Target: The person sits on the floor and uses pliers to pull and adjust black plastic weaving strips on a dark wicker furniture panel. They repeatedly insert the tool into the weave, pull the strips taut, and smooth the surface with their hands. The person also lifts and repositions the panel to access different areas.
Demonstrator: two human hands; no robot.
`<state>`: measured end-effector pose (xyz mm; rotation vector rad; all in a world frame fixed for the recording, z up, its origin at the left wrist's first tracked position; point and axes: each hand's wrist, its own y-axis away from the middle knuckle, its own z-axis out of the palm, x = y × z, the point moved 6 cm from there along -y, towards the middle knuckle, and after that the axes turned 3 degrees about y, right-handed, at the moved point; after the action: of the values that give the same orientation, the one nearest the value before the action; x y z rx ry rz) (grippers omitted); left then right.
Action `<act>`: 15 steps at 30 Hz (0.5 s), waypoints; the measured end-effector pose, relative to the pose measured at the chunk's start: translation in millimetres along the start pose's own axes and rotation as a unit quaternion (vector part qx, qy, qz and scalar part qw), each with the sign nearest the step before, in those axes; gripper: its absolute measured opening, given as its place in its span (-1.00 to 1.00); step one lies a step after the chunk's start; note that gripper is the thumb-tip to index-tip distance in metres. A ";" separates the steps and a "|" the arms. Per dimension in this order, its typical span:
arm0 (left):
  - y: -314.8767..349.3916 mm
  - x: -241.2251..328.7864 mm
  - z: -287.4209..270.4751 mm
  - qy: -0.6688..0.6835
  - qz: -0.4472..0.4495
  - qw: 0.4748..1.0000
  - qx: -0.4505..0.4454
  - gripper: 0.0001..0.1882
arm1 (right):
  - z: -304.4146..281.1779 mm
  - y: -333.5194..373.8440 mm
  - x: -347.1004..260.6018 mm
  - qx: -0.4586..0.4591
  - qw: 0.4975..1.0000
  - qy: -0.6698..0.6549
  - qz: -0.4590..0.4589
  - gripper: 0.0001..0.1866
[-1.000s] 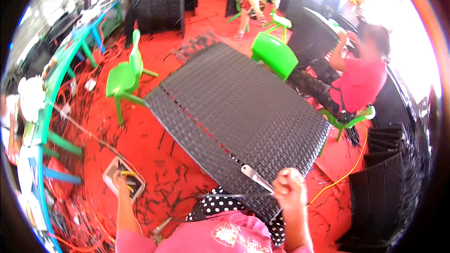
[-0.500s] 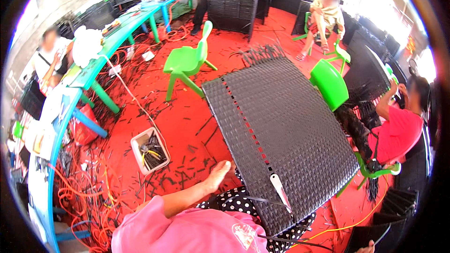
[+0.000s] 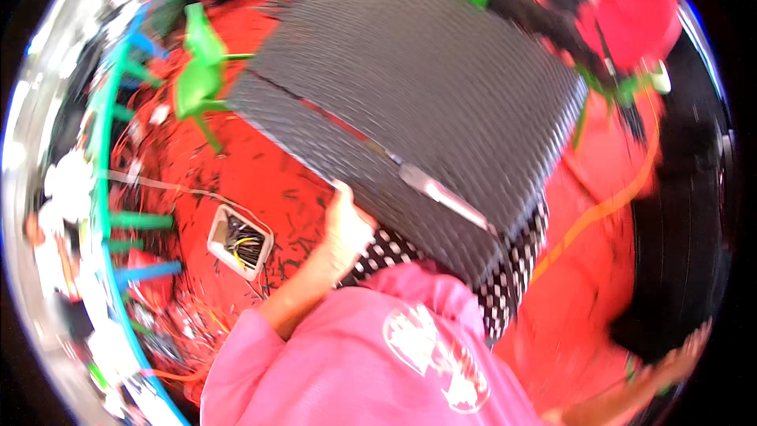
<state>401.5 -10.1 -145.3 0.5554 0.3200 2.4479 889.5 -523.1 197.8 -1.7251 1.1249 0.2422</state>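
A large black woven panel [image 3: 410,95] lies tilted across my lap, over dotted trousers. My left hand [image 3: 347,229] is at its near left edge, thumb along the rim and the other fingers hidden beneath it. A flat metal weaving needle [image 3: 441,196] with a pale, rounded end rests on the weave, in line with a narrow gap where red shows through. My right hand [image 3: 682,359] reaches far out at the lower right, away from the panel. Motion blurs its fingers, so whether they hold anything cannot be made out.
A pale bin [image 3: 214,237] with black strips and a yellow-handled tool stands on the red floor among scraps. A green chair [image 3: 199,83] touches the panel's far left. Left is a long table [image 3: 106,142]; right sits a person in red [image 3: 631,16]. An orange cable [image 3: 599,213] crosses the floor.
The view has swung down and to the right. My right arm, barely visible before, now stretches out at the lower right. My left hand stays at the panel's edge.
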 end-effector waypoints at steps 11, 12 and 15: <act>57.2 24.7 121.2 -0.741 0.463 0.479 -0.088 -0.60 | 129.6 199.9 -90.5 -0.160 0.987 -0.016 0.013 -0.79; 56.2 14.0 142.3 -0.763 0.460 0.428 -0.152 -0.63 | 139.6 210.7 -101.6 -0.183 0.982 -0.045 0.031 -0.84; 32.9 -16.4 159.2 -0.811 0.399 0.338 -0.262 -0.64 | 166.7 248.6 -114.5 -0.327 0.919 -0.158 0.152 -0.88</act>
<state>469.8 -30.7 1.6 2.6736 -1.7930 0.9977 690.7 -332.4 33.8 -1.9664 1.1327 1.1617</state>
